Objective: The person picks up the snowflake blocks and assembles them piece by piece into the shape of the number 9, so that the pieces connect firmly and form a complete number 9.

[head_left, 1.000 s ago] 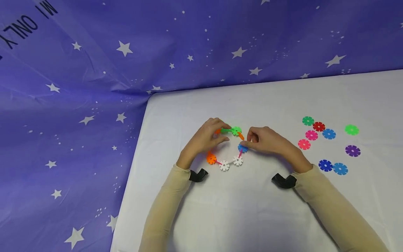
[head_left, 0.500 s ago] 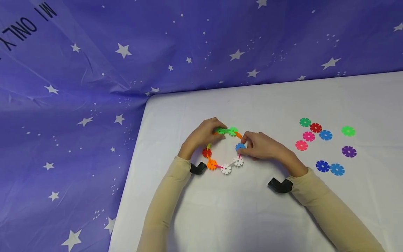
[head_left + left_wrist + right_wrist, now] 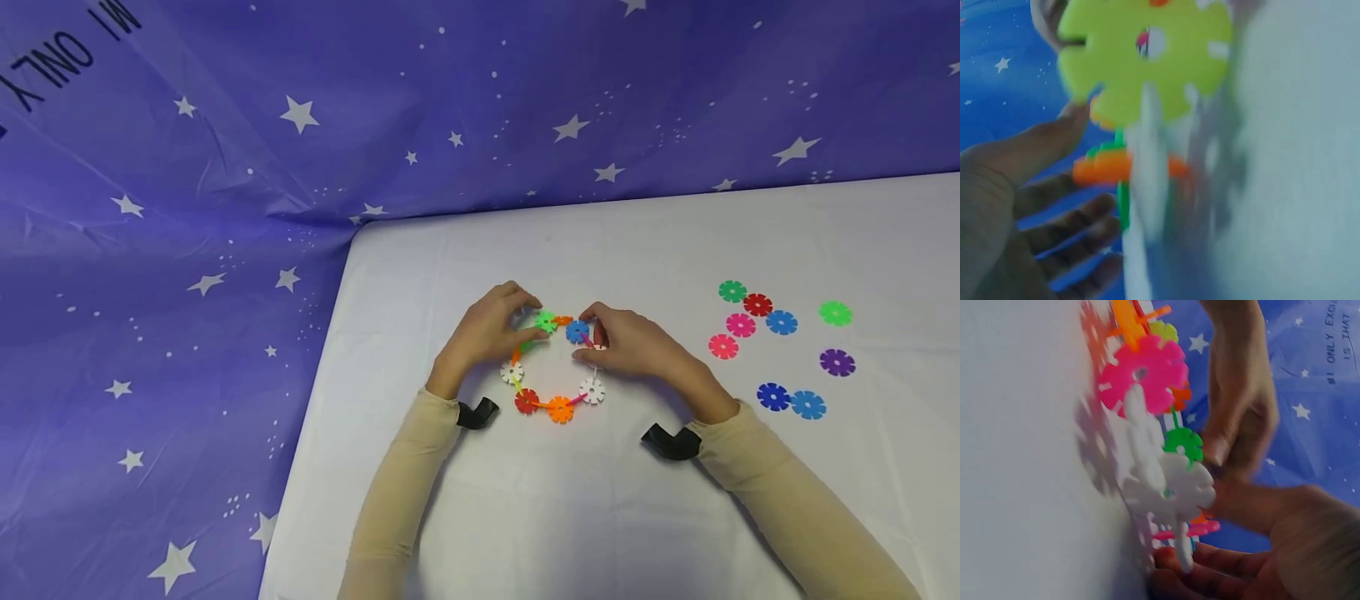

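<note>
A ring of interlocking discs (image 3: 560,409), notched plastic pieces in several colours slotted together, rests on the white table between the hands. My left hand (image 3: 491,329) is at the ring's upper left, beside a green disc (image 3: 546,322). In the left wrist view its fingers are spread apart near a yellow-green disc (image 3: 1110,56), with the thumb tip close to that disc's edge. My right hand (image 3: 637,340) holds the ring's right side with thumb and fingers around a white disc (image 3: 1175,487). Near it lies a blue disc (image 3: 577,332). The right fingers partly hide that side.
Several loose discs lie flat at the right of the table, among them a red disc (image 3: 758,305), a purple disc (image 3: 837,362) and a dark blue disc (image 3: 773,397). A purple star-printed cloth (image 3: 450,100) hangs behind and left of the white table (image 3: 570,508).
The ring has turned counterclockwise as seen from the head: the orange and red discs moved right along the near side, the blue disc moved up. Both hands stay near its far half.
</note>
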Demonstrator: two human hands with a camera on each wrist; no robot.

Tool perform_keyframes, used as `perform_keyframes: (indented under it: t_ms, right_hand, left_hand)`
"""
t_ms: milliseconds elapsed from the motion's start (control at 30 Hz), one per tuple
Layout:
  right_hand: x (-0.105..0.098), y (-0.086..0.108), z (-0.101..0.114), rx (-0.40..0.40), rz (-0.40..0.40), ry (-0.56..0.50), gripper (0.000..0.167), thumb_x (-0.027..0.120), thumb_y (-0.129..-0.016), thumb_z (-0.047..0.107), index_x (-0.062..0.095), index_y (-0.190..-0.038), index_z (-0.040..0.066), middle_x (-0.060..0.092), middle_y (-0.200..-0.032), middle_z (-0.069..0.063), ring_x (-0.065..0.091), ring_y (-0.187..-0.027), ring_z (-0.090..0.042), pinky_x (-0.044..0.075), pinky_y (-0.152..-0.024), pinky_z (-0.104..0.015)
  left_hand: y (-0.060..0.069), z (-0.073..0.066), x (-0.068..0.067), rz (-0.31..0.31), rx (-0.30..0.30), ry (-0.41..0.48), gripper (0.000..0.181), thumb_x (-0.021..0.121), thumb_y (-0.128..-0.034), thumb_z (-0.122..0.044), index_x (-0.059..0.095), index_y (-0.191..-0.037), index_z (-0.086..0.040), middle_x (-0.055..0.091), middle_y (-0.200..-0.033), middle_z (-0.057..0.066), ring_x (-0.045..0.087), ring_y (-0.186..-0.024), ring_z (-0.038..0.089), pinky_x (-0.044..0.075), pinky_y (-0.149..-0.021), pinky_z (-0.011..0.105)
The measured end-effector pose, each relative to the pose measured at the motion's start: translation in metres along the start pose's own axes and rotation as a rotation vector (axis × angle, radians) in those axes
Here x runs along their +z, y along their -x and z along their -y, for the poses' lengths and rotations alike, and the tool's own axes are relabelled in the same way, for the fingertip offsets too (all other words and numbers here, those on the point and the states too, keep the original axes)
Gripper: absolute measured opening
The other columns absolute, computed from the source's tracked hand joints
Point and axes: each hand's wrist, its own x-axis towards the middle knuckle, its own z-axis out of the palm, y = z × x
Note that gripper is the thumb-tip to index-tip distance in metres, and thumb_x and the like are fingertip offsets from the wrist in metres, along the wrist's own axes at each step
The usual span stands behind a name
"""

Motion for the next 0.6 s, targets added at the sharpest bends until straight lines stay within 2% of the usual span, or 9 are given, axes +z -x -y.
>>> perform_keyframes:
  t_ms: [67, 167, 267, 367, 600]
  right_hand:
    - [0.003, 0.0, 0.0, -0.008, -0.024, 0.021, 0.052, 0.077, -0.084, 0.027, 0.056, -0.122, -0.001, 0.054, -0.076, -0.003, 0.046, -0.064, -0.015, 0.037, -0.059, -0.028]
    - [0.006, -0.001, 0.001, -0.005, -0.066, 0.03, 0.047, 0.075, -0.084, 0.022, 0.058, -0.122, 0.0, 0.053, -0.074, -0.003, 0.046, -0.063, -0.016, 0.036, -0.057, -0.028]
    - [0.007, -0.001, 0.001, 0.007, -0.096, 0.027, 0.043, 0.074, -0.085, 0.02, 0.058, -0.12, 0.0, 0.053, -0.073, -0.003, 0.046, -0.062, -0.016, 0.036, -0.057, -0.028]
    - [0.006, -0.003, 0.0, 0.018, -0.11, 0.031, 0.042, 0.074, -0.085, 0.02, 0.059, -0.12, 0.001, 0.054, -0.072, -0.003, 0.046, -0.062, -0.016, 0.036, -0.057, -0.028]
    - [0.007, -0.006, -0.001, -0.007, -0.128, 0.021, 0.039, 0.072, -0.087, 0.021, 0.061, -0.119, 0.001, 0.054, -0.073, -0.002, 0.046, -0.061, -0.015, 0.036, -0.058, -0.028]
  left_hand:
    - [-0.007, -0.001, 0.004, -0.007, 0.057, 0.047, 0.044, 0.073, -0.088, -0.038, 0.065, -0.125, -0.015, 0.062, -0.121, 0.001, 0.056, -0.114, 0.017, 0.045, -0.1, 0.034]
    - [-0.016, -0.001, 0.013, 0.018, 0.126, 0.116, 0.037, 0.072, -0.0903, -0.029, 0.067, -0.123, -0.012, 0.065, -0.118, 0.002, 0.058, -0.109, 0.016, 0.045, -0.098, 0.03]
    - [-0.019, 0.0, 0.018, 0.008, 0.137, 0.137, 0.024, 0.072, -0.0902, -0.024, 0.072, -0.111, -0.011, 0.068, -0.106, 0.001, 0.061, -0.095, 0.013, 0.047, -0.088, 0.026]
    - [-0.017, 0.002, 0.017, -0.016, 0.134, 0.149, 0.015, 0.072, -0.09, -0.022, 0.073, -0.1, -0.011, 0.069, -0.098, 0.0, 0.059, -0.084, 0.011, 0.047, -0.08, 0.024]
    - [-0.018, 0.005, 0.017, -0.025, 0.159, 0.191, 0.01, 0.073, -0.089, -0.019, 0.073, -0.093, -0.009, 0.07, -0.092, 0.001, 0.058, -0.078, 0.009, 0.045, -0.073, 0.021]
